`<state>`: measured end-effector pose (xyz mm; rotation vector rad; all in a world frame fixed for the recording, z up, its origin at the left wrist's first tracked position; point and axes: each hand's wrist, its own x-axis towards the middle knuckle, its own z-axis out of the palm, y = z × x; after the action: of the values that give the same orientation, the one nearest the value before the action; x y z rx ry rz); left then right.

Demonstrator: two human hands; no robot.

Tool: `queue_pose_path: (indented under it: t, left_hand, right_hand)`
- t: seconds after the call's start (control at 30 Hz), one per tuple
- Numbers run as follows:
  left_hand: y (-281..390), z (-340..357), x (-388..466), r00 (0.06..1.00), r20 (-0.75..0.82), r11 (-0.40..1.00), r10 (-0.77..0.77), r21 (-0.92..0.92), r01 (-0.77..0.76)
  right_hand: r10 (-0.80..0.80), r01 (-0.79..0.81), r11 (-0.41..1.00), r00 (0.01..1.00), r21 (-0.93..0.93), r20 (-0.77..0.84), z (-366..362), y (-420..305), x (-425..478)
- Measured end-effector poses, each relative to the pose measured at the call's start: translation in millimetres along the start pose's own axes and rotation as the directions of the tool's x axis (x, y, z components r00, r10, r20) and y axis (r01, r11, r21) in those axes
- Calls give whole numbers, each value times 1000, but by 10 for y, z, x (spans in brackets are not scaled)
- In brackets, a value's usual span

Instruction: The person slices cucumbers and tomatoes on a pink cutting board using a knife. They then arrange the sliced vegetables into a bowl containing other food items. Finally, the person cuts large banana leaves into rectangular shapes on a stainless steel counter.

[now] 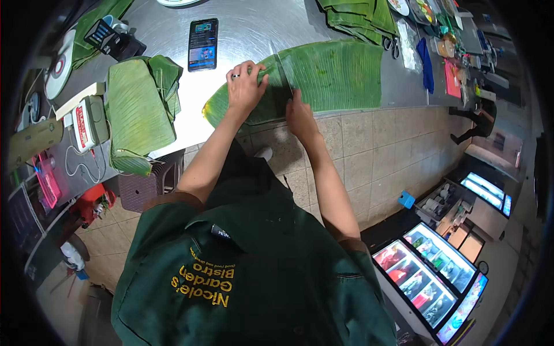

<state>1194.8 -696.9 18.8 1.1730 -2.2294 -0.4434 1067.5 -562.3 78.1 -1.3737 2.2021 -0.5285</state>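
Note:
A long green banana leaf [342, 73] lies across the steel table, its yellowed tip to the left and its lower edge along the table's front edge. With fingers bent, my left hand [246, 84] holds the leaf down near that tip. My right hand [299, 114] grips the handle of a knife, and most of the handle is hidden in the fist. The knife's blade [282, 69] lies over the leaf, pointing away from me, its tip beyond the leaf's far edge. Cut banana leaf pieces [138, 104] are stacked to the left of my hands.
A smartphone [203, 45] lies beyond my left hand on the steel table [259, 26]. Folded banana leaves [359, 17], scissors [391, 46] and a blue cloth [425, 65] are at right. At left are a boxed device [88, 123] and cables. A person [480, 114] is far right.

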Motion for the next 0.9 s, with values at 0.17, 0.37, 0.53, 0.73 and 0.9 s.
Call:
queue_pose_path:
  t: [0.17,0.37,0.53,0.73,0.9]
  left_hand:
    - [58,-71,28,993,-41,993,-113,32,114]
    - [12,-18,-19,999,-29,1000,20,9,-20]
    - [4,41,-29,1000,-12,998,17,61,-16]
    - [18,-8,-30,1000,20,1000,6,-2,-6]
    - [-5,-17,-33,998,33,998,53,-32,-52]
  right_hand:
    - [92,-89,994,994,-57,58,37,126,-579]
    - [97,-98,995,994,13,54,1,-64,-238]
    - [41,-39,998,999,-41,28,-5,-152,103]
    - [199,-188,977,973,-101,115,-169,-222,-554]
    - [168,-161,981,984,-106,52,-26,-204,-254]
